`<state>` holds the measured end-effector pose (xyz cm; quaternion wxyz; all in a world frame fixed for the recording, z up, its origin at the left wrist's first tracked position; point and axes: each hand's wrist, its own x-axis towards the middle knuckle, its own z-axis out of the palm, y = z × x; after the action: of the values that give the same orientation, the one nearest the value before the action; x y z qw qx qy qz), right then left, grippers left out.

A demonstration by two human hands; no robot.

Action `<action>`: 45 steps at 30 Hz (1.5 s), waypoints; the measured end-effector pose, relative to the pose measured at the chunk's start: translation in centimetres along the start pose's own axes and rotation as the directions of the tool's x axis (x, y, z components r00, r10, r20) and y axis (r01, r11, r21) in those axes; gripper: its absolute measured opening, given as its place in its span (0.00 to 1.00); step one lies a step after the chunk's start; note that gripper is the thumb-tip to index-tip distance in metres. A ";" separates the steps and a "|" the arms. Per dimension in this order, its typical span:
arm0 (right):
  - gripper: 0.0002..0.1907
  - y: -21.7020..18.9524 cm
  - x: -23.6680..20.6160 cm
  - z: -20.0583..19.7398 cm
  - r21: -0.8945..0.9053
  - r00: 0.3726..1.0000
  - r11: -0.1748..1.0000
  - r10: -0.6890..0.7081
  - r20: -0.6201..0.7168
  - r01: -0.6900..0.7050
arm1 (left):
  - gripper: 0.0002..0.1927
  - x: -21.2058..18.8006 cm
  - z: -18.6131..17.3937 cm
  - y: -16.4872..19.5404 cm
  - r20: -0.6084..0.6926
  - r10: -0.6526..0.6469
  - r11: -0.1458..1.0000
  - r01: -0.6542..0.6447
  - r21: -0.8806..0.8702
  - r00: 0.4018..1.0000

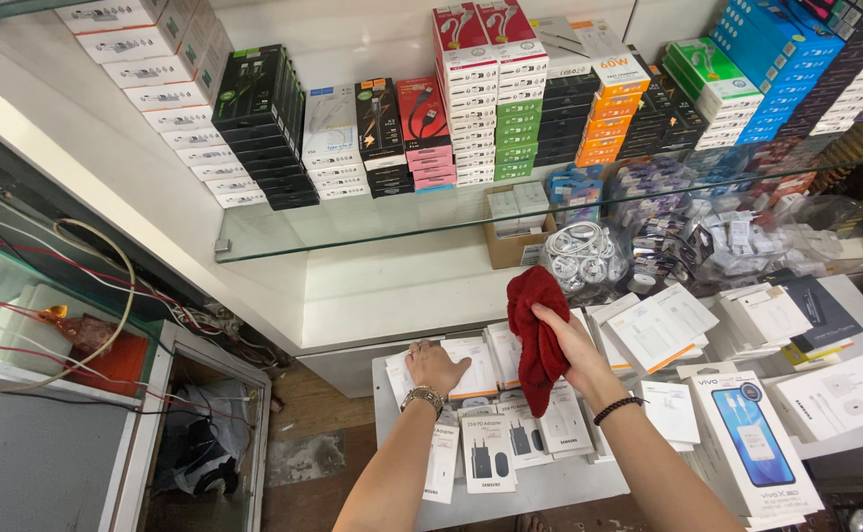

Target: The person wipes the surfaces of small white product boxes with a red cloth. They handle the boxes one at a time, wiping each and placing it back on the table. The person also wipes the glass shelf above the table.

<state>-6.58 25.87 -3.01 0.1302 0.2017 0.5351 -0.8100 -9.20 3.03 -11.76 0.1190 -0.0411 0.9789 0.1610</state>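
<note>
Right hand (571, 347) fist closed round red cloth (537, 335), cloth hanging over white charger boxes (510, 433) on low counter (550, 488). Left hand (437, 365) flat, fingers spread, pinning white box (473, 366). Best wipe: hold box steady, short strokes, avoid toppling neighbours. Cardboard carton (510, 246) under glass shelf (372, 234) holds small white packs; clear bag (583, 258) holds coiled white cables.

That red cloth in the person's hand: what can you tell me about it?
The red cloth is a deep red, soft, fuzzy-looking fabric, bunched and crumpled rather than folded. The right hand clutches it around its middle; one end sticks up above the fingers and the other hangs down over the white charger boxes on the counter. Whether it touches them is unclear. The left hand lies apart from it, flat on a white box.
</note>
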 end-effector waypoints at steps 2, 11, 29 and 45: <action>0.28 0.0 0.0 -0.1 -0.002 1.000 1.000 0.008 -0.001 -0.008 | 0.32 0.1 0.3 0.0 -0.052 -0.028 0.999 0.027 -0.021 0.998; 0.28 0.1 0.4 0.4 -0.003 0.999 0.999 0.034 0.026 -0.034 | 0.36 -0.2 -1.1 0.5 0.019 -0.102 0.962 0.104 -0.253 0.995; 0.28 0.4 1.2 0.5 0.031 0.997 0.998 0.045 0.070 -0.047 | 0.25 0.6 -0.3 -0.1 0.213 -0.188 0.635 0.284 -0.718 0.959; 0.35 1.8 2.2 0.1 -0.174 0.940 0.924 -0.335 0.059 0.340 | 0.28 0.5 -3.7 -2.4 0.155 0.027 0.117 0.151 -0.982 0.988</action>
<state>-7.78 25.09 -5.47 0.0141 0.0823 0.6314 -0.7710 -10.20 -0.42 -9.22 0.1334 -0.1395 0.6123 0.7667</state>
